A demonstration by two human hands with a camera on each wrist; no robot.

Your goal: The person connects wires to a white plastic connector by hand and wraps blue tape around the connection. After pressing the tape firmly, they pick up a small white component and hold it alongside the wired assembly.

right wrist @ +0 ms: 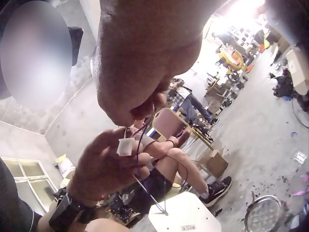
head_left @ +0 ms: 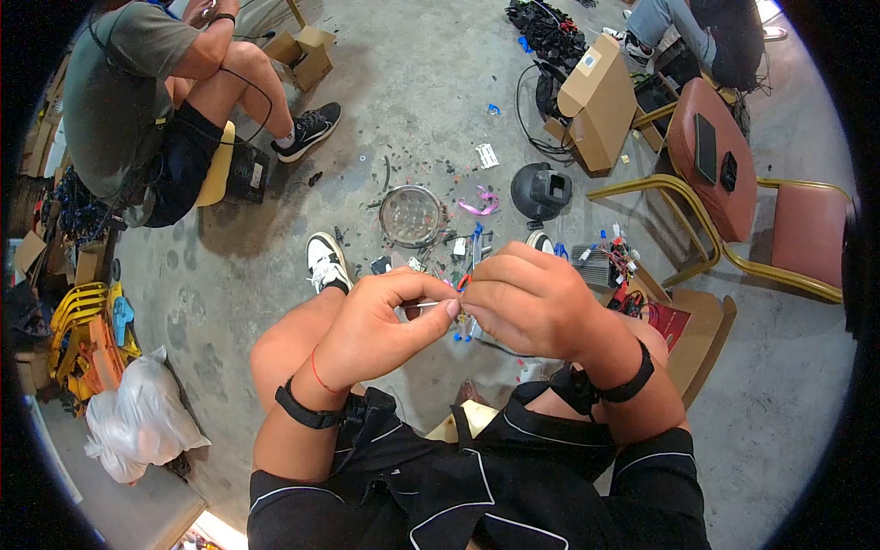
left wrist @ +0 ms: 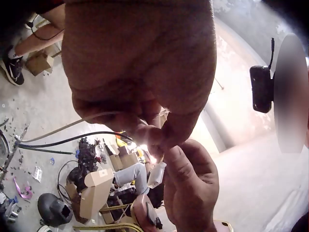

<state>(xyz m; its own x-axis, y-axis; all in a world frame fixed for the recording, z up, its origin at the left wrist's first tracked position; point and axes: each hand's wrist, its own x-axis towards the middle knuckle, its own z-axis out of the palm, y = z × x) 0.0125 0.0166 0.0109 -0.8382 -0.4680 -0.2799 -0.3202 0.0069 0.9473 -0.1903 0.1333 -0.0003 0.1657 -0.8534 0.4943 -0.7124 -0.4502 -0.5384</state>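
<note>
Both hands meet in front of the body in the head view, the left hand with thumb and index finger pinched together, the right hand with bent fingers touching the same spot. A small white connector lies against the left hand's fingers in the right wrist view. Above it, the right hand pinches thin wires at its fingertips. In the left wrist view, a white wire and a dark wire run into the left hand; the connector hangs beside the right thumb. The exact contact is partly hidden.
Small parts and scraps litter the floor around a round glass-like disc. A black welding mask, cardboard box and red chair stand right. A seated person is at upper left, white bags lower left.
</note>
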